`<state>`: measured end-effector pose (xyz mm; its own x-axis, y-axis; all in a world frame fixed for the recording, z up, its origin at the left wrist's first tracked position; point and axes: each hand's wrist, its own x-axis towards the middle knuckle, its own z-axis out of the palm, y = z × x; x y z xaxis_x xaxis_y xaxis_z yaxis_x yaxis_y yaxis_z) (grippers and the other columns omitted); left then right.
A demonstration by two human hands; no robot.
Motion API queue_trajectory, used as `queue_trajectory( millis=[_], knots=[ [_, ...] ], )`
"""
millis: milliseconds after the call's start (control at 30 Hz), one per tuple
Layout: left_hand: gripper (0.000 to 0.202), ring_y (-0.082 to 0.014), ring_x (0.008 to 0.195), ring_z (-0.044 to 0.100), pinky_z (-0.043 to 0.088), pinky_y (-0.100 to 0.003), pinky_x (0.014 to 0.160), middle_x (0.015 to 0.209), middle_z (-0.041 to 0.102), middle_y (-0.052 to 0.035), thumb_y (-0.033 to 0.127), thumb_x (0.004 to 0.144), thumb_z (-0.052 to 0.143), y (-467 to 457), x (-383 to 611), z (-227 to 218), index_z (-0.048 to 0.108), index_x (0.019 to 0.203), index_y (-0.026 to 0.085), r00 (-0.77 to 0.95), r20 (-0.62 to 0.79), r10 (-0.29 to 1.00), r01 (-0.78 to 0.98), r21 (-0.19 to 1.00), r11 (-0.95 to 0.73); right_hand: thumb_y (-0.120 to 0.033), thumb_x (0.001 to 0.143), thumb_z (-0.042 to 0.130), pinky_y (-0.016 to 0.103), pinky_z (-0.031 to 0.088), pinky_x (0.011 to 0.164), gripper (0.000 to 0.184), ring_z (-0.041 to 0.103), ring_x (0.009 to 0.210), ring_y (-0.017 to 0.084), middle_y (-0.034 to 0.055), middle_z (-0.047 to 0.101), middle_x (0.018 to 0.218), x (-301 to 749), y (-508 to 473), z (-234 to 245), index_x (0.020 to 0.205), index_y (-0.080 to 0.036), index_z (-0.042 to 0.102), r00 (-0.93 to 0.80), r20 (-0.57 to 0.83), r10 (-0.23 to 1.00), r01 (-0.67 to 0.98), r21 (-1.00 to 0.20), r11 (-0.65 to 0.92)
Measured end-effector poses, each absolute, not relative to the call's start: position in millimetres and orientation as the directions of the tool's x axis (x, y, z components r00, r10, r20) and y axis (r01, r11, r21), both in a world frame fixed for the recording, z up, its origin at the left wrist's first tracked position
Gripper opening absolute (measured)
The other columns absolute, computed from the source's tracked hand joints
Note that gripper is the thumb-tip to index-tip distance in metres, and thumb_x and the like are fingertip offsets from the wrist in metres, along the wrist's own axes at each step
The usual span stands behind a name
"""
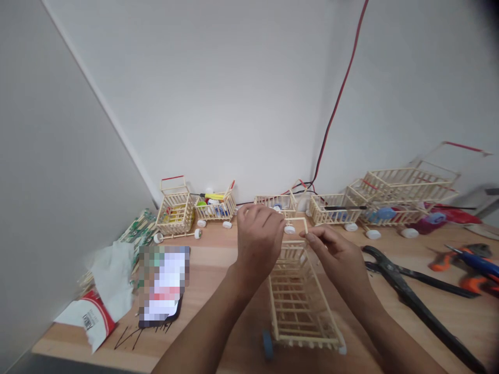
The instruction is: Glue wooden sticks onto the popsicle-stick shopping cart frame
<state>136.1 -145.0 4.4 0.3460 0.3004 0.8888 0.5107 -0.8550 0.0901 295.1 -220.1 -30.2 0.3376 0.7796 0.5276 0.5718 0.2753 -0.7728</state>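
A miniature shopping cart (300, 296) made of thin wooden sticks stands on the table in front of me, its slatted basket stretching toward me. At its far end rises a squared stick handle (298, 219). My right hand (343, 257) pinches the right corner of this handle between thumb and fingertips. My left hand (259, 236) is closed with fingers curled, and the left end of the handle's bar runs into it; its fingertips are hidden. A blue wheel (267, 345) shows at the cart's near left corner.
Finished-looking small carts (175, 212) line the wall, some holding colourful items. Left lie a phone (166, 285), white-and-red packaging (95, 317) and bundled sticks (136, 228). Black long-handled pincers (405, 291) and a blue-handled tool (477, 262) lie right. A red-black cable (343, 88) hangs down the wall.
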Motion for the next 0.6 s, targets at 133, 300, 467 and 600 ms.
queue_trajectory(
  millis=[133, 300, 467, 600],
  knots=[
    [0.008, -0.0192, 0.088, 0.06, 0.038, -0.04, 0.091, 0.085, 0.071, -0.0013, 0.017, 0.092, 0.06, -145.4, 136.0, 4.7, 0.062, 0.085, 0.019, 0.336, 0.889, 0.31, 0.501, 0.11, -0.858, -0.044, 0.091, 0.056, 0.032, 0.038, 0.074, 0.027, 0.055, 0.078, 0.019, 0.0018, 0.061, 0.076, 294.9, -220.6, -29.5, 0.078, -0.022, 0.065, 0.34, 0.527, 0.779, 0.575, -0.772, 0.271],
    [0.009, -0.0192, 0.089, 0.06, 0.037, -0.04, 0.092, 0.085, 0.071, -0.0016, 0.017, 0.092, 0.06, -145.8, 136.3, 5.0, 0.062, 0.084, 0.019, 0.336, 0.888, 0.314, 0.5, 0.114, -0.859, -0.044, 0.091, 0.057, 0.032, 0.038, 0.073, 0.027, 0.055, 0.08, 0.019, 0.0022, 0.062, 0.078, 294.9, -220.9, -28.8, 0.079, -0.022, 0.065, 0.343, 0.524, 0.779, 0.565, -0.778, 0.275],
    [0.009, -0.0191, 0.088, 0.06, 0.037, -0.039, 0.092, 0.085, 0.071, -0.0016, 0.017, 0.093, 0.059, -145.6, 136.1, 4.8, 0.062, 0.084, 0.019, 0.34, 0.888, 0.309, 0.498, 0.109, -0.861, -0.045, 0.091, 0.057, 0.032, 0.038, 0.075, 0.027, 0.056, 0.082, 0.02, 0.0025, 0.063, 0.079, 295.4, -221.5, -29.6, 0.079, -0.022, 0.065, 0.345, 0.523, 0.779, 0.568, -0.777, 0.271],
    [0.009, -0.0193, 0.089, 0.061, 0.037, -0.04, 0.092, 0.085, 0.071, -0.0016, 0.017, 0.092, 0.059, -145.4, 135.7, 5.0, 0.062, 0.084, 0.019, 0.341, 0.888, 0.309, 0.498, 0.109, -0.861, -0.045, 0.091, 0.056, 0.032, 0.038, 0.073, 0.028, 0.055, 0.079, 0.019, 0.0019, 0.062, 0.077, 294.6, -222.0, -28.3, 0.078, -0.022, 0.065, 0.342, 0.523, 0.781, 0.574, -0.774, 0.267]
  ],
)
